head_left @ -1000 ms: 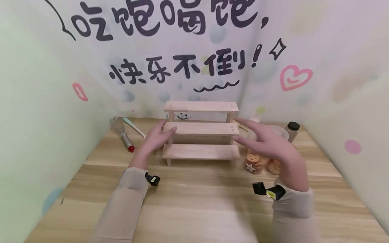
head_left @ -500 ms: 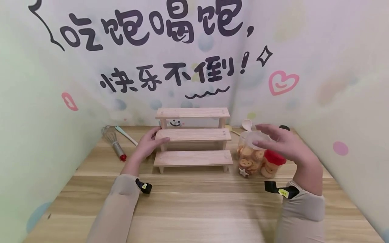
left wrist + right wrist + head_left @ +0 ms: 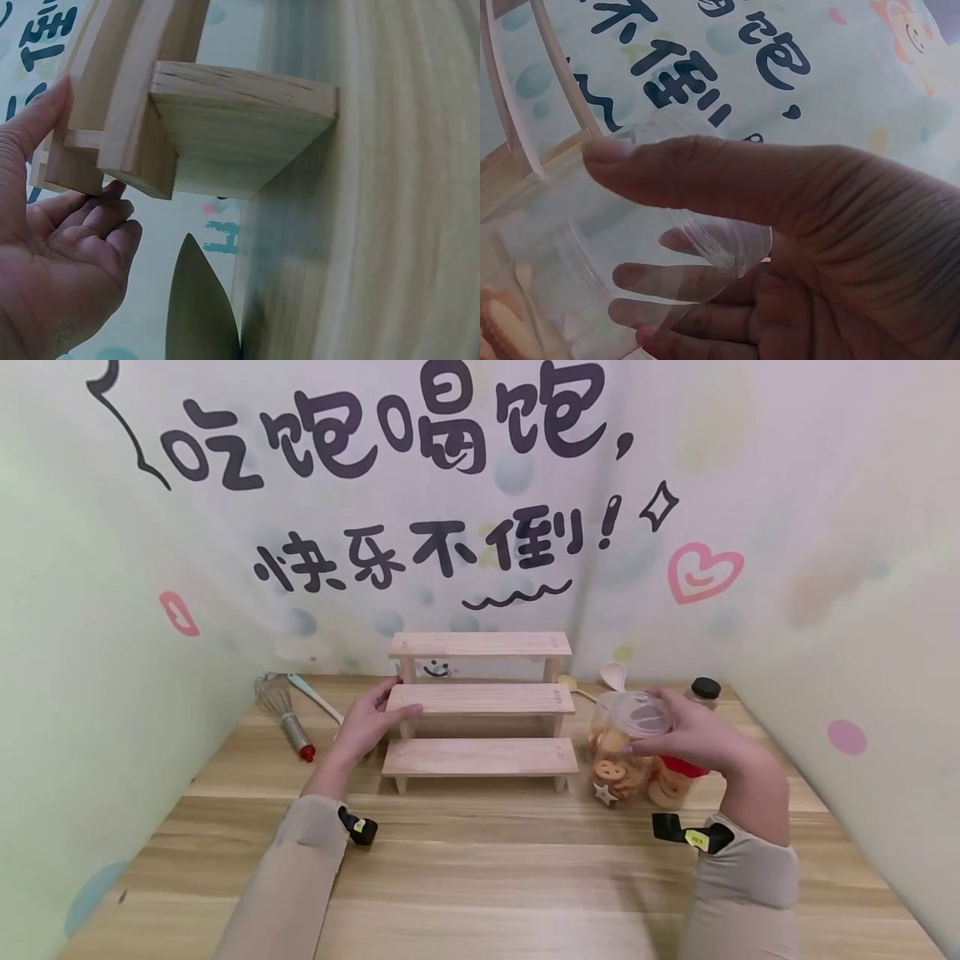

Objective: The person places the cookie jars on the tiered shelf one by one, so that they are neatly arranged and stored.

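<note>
A three-tier wooden display stand (image 3: 480, 699) stands at the back middle of the table. My left hand (image 3: 363, 727) holds the left end of its middle tier, thumb on top. In the left wrist view, the fingers of my left hand (image 3: 71, 255) curl beneath the end of a board. Right of the stand is a clear plastic jar (image 3: 611, 768) of cookies with a clear lid (image 3: 643, 714). My right hand (image 3: 697, 739) grips it near the lid. In the right wrist view the thumb crosses the front of the jar (image 3: 577, 232), and the fingers show through it.
A red-lidded cookie jar (image 3: 667, 789) stands close beside the clear one, partly behind my right hand. Behind are a black-capped jar (image 3: 705, 687) and a pale spoon (image 3: 613, 675). At left lie a whisk (image 3: 288, 718) and a blue-handled utensil (image 3: 315, 696). A printed cloth wall backs the table.
My right hand has left the right side of the stand, moved right and closed around the clear cookie jar near its lid. My left hand stays on the stand.
</note>
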Tool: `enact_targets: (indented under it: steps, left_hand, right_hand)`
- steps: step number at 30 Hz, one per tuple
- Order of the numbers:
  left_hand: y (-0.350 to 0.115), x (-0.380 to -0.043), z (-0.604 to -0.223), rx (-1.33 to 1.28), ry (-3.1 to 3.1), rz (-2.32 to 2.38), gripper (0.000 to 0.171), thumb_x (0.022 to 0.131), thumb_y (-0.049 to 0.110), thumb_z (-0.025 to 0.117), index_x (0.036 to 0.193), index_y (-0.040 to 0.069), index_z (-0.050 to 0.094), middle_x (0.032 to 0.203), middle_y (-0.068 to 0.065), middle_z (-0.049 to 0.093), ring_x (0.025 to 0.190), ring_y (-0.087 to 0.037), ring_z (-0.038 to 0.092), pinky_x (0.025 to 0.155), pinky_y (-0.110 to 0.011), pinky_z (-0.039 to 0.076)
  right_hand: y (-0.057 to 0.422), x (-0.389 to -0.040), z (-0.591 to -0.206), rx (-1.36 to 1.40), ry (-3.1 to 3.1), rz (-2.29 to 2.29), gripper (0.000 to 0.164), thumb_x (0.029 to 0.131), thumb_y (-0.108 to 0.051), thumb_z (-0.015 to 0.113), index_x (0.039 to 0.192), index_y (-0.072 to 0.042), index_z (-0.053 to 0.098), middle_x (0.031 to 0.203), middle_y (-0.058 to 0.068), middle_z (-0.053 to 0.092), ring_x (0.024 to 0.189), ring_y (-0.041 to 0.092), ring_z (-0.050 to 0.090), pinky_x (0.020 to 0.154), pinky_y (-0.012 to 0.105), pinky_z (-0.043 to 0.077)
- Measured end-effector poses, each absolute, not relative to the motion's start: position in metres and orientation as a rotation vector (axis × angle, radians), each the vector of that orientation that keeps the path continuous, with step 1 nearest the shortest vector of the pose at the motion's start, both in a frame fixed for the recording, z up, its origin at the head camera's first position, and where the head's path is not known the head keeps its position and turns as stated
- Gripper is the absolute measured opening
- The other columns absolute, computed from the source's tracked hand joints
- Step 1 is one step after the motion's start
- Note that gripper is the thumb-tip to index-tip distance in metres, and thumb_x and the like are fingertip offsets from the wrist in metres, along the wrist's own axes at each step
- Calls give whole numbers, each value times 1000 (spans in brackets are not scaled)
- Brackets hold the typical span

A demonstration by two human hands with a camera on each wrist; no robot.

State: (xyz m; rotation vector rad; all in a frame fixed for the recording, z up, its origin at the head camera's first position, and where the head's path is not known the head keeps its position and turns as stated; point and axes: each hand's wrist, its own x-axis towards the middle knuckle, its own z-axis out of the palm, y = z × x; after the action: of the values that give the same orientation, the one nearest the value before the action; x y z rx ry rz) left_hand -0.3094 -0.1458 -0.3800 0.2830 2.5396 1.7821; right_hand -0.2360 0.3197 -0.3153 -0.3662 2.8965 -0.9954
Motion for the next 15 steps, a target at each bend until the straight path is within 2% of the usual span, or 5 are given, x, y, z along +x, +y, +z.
enact_targets:
  steps: [8,15]
  left_hand:
    - [-154,-329,-406,258,2542,1789,94,88,45,78,161,15,27,163,-11,27,149,-27,27,118,-46,31]
    - [-152,-329,-408,275,2582,1786,97,84,52,79,160,15,30,162,-12,31,147,-29,33,115,-47,35]
  right_hand:
    - [317,-234,-310,-368,2969,-964,91,79,-49,84,145,-3,41,125,20,58,111,37,57,92,53,50]
    - [311,-225,-298,-313,3025,-919,96,79,-57,80,148,-6,37,124,20,56,109,37,56,88,51,50]
